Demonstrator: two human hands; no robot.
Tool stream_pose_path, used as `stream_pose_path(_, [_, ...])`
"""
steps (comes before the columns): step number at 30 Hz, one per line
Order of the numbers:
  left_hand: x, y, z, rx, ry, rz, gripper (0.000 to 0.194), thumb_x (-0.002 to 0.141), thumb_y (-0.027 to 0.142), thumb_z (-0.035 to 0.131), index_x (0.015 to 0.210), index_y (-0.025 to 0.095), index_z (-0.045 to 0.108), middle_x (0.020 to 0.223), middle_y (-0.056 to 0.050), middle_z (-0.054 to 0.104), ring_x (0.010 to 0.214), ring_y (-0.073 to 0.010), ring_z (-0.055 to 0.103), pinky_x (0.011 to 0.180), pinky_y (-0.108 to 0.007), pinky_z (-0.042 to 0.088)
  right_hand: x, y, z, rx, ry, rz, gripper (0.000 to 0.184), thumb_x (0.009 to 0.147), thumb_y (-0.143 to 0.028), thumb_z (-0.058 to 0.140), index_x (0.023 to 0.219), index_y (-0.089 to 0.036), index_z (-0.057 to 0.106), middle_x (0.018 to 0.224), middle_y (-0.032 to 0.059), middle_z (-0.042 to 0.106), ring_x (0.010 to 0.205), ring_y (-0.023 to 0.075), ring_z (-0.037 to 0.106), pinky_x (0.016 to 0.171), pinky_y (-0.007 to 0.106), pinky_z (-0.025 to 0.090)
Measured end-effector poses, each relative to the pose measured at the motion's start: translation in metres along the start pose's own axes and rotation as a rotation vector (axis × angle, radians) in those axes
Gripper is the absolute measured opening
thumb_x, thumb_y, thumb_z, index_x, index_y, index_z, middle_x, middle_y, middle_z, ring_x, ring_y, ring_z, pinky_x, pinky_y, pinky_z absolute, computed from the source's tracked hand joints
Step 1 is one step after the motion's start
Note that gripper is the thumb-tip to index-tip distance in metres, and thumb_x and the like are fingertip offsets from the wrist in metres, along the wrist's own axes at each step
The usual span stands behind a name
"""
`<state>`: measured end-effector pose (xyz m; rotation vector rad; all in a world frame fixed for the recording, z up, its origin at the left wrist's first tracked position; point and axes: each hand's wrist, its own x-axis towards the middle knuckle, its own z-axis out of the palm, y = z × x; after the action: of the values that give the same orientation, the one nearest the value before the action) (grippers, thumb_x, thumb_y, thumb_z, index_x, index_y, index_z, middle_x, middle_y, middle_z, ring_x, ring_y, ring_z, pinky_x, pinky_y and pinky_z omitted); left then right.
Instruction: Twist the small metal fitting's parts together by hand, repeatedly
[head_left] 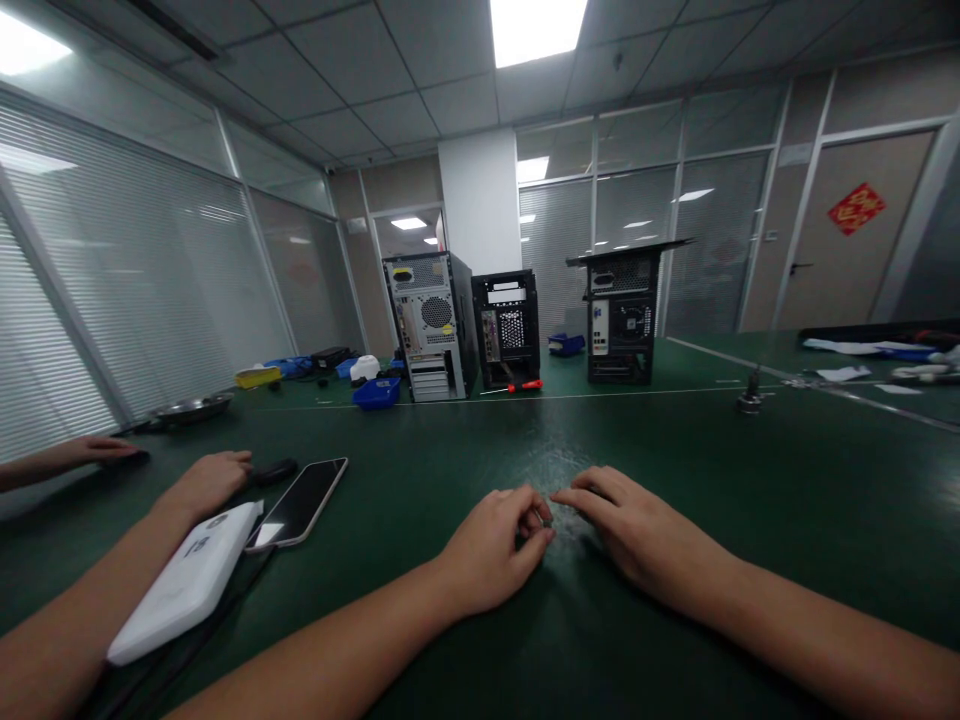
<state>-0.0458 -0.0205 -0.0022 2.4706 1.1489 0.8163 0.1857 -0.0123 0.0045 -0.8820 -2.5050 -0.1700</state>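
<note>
My left hand [491, 550] rests on the green table [675, 450] near its front middle. Its fingers are curled, thumb and fingertips pinched on a tiny thing I cannot make out. My right hand [645, 530] lies just beside it, palm down, fingers stretched flat toward the left hand's fingertips, almost touching them. Nothing shows in the right hand.
Another person's hand [206, 482] and forearm lie at left by a white power bank [187, 580], a phone [300, 500] and a dark mouse [274, 470]. A second hand [90, 452] is further left. Three computer towers [431, 325], a red screwdriver [525, 385], a blue bin [376, 393] and a metal bowl [191, 408] stand farther back.
</note>
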Motion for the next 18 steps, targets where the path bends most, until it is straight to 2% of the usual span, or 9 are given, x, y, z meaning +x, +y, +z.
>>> stream_pose_path(4, [0.000, 0.003, -0.002, 0.010, -0.025, 0.004, 0.009, 0.090, 0.027, 0.062, 0.094, 0.020, 0.061, 0.084, 0.000, 0.064, 0.082, -0.0169, 0.056, 0.077, -0.029, 0.039, 0.001, -0.011, -0.008, 0.073, 0.018, 0.047, 0.037, 0.088, -0.012, 0.045, 0.122, -0.021, 0.056, 0.113, 0.0095, 0.058, 0.100, 0.0178, 0.055, 0.086, 0.035, 0.049])
stream_pose_path(6, [0.000, 0.004, -0.003, 0.027, -0.037, 0.021, 0.010, 0.090, 0.029, 0.062, 0.089, 0.019, 0.063, 0.082, 0.000, 0.064, 0.081, -0.0172, 0.056, 0.077, -0.030, 0.039, 0.002, -0.019, -0.009, 0.043, -0.005, 0.007, 0.026, 0.089, -0.023, 0.051, 0.113, -0.020, 0.058, 0.105, 0.0089, 0.059, 0.093, 0.0187, 0.054, 0.081, 0.036, 0.048])
stream_pose_path(8, [0.000, 0.004, -0.004, 0.030, -0.040, 0.058, 0.013, 0.090, 0.029, 0.063, 0.083, 0.018, 0.062, 0.079, 0.000, 0.064, 0.079, -0.0163, 0.056, 0.076, -0.029, 0.038, 0.003, -0.026, -0.005, -0.031, -0.007, -0.056, 0.024, 0.086, -0.031, 0.059, 0.106, -0.019, 0.059, 0.099, 0.0081, 0.059, 0.088, 0.0197, 0.052, 0.077, 0.036, 0.044])
stream_pose_path(12, [0.000, 0.002, -0.003, 0.023, -0.040, 0.143, 0.015, 0.089, 0.027, 0.065, 0.078, 0.018, 0.060, 0.076, 0.001, 0.062, 0.077, -0.0149, 0.055, 0.076, -0.028, 0.037, 0.005, -0.028, 0.003, -0.139, 0.018, -0.103, 0.011, 0.089, -0.027, 0.056, 0.096, -0.020, 0.060, 0.089, 0.0053, 0.059, 0.081, 0.0178, 0.049, 0.072, 0.033, 0.037])
stream_pose_path(15, [0.001, 0.001, -0.003, 0.041, -0.042, 0.152, 0.016, 0.091, 0.027, 0.063, 0.078, 0.017, 0.062, 0.075, 0.001, 0.060, 0.077, -0.0156, 0.055, 0.076, -0.028, 0.037, 0.007, -0.024, 0.004, -0.153, 0.022, -0.147, 0.013, 0.093, -0.026, 0.050, 0.095, -0.021, 0.062, 0.088, 0.0044, 0.060, 0.080, 0.0164, 0.049, 0.071, 0.032, 0.033])
stream_pose_path(18, [0.000, 0.002, -0.005, 0.035, -0.054, 0.157, 0.018, 0.096, 0.030, 0.056, 0.087, 0.018, 0.066, 0.078, 0.000, 0.062, 0.079, -0.0161, 0.055, 0.077, -0.029, 0.037, 0.007, -0.018, -0.001, -0.144, 0.026, -0.138, 0.017, 0.094, -0.026, 0.048, 0.097, -0.021, 0.064, 0.088, 0.0046, 0.061, 0.081, 0.0163, 0.050, 0.072, 0.032, 0.033])
